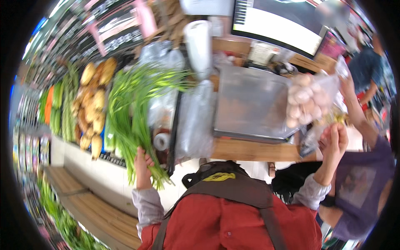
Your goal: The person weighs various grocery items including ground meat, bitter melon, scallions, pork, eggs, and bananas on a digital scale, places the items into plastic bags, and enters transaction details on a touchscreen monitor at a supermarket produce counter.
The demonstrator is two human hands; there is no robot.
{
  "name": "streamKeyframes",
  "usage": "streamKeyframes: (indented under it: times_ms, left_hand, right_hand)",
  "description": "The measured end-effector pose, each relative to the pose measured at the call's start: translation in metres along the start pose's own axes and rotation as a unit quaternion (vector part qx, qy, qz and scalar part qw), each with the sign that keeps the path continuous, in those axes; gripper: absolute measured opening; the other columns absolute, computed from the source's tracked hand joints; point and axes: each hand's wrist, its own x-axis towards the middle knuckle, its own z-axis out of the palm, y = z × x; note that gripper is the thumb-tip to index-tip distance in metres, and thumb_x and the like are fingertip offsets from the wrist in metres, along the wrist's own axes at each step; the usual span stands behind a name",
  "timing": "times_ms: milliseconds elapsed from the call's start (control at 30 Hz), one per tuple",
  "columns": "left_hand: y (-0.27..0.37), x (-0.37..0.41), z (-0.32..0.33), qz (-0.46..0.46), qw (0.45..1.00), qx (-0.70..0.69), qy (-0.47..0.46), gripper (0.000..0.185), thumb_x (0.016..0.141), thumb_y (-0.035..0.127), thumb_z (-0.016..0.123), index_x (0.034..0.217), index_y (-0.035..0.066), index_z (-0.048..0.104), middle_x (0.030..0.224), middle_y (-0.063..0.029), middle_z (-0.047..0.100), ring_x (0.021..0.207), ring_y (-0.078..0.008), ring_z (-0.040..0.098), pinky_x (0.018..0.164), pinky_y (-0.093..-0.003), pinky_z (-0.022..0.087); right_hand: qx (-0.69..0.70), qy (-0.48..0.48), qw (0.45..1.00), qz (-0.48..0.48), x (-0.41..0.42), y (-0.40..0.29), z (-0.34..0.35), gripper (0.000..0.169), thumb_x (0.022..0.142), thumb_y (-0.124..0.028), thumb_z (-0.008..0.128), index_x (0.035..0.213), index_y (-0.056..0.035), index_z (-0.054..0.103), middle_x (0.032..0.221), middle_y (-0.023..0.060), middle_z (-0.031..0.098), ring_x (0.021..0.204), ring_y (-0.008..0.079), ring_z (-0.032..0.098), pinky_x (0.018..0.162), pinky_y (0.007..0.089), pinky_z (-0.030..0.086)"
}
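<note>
My left hand (pixel 143 165) grips a large bunch of long green stalks, like garlic chives (pixel 132 118), near their cut ends. Their leaf tips bend right over clear plastic bags. My right hand (pixel 333 143) is raised past the wooden counter's right end, its fingers curled in; whether something thin is between them cannot be made out. Just above it, another person's hand (pixel 347 84) holds up a clear plastic bag of pale round produce (pixel 307 100), possibly mushrooms. That bag overlaps the right edge of a flat metal weighing plate (pixel 250 103).
Behind the plate stands a monitor (pixel 278 25). A white roll (pixel 198 47) and stacked plastic bags (pixel 196 122) are to its left. Ginger-like roots (pixel 92 106), celery-like stalks and carrots sit further left. A person in a purple shirt (pixel 359 190) is close on my right. A wooden bench (pixel 100 209) stands lower left.
</note>
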Motion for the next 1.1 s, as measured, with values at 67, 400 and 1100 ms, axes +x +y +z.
streamKeyframes:
  times_ms: [67,400,1100]
  left_hand:
    - [0.006,0.001,-0.011,0.045,0.994,0.089,0.038,0.029,0.093,0.032,0.052,0.083,0.008,0.040,0.058,0.0026,0.037,0.042,-0.0075,0.031,0.037,-0.0257,0.028]
    - [0.001,-0.021,-0.014,-0.112,0.920,-0.342,-0.154,0.027,0.097,0.034,0.045,0.084,0.011,0.046,0.064,0.0035,0.035,0.051,-0.0089,0.034,0.046,-0.0233,0.032]
    - [-0.068,0.006,0.034,0.057,0.991,-0.105,0.052,0.021,0.088,0.023,0.062,0.094,0.004,0.058,0.085,-0.0045,0.058,0.077,-0.0154,0.055,0.071,-0.0303,0.046]
  right_hand:
    - [-0.014,-0.100,0.995,-0.021,-0.005,0.014,0.018,0.011,0.094,-0.014,0.053,0.089,-0.0041,0.056,0.071,0.0006,0.056,0.060,0.0068,0.052,0.059,0.0189,0.042]
    - [-0.069,-0.414,0.908,0.006,-0.053,0.035,0.107,0.007,0.086,-0.005,0.061,0.089,0.0014,0.060,0.075,0.0029,0.062,0.069,0.0091,0.058,0.066,0.0226,0.047]
    - [-0.047,-0.368,0.928,-0.013,-0.042,0.073,0.083,0.006,0.086,-0.006,0.061,0.089,-0.0005,0.062,0.075,0.0033,0.061,0.068,0.0083,0.056,0.062,0.0224,0.046]
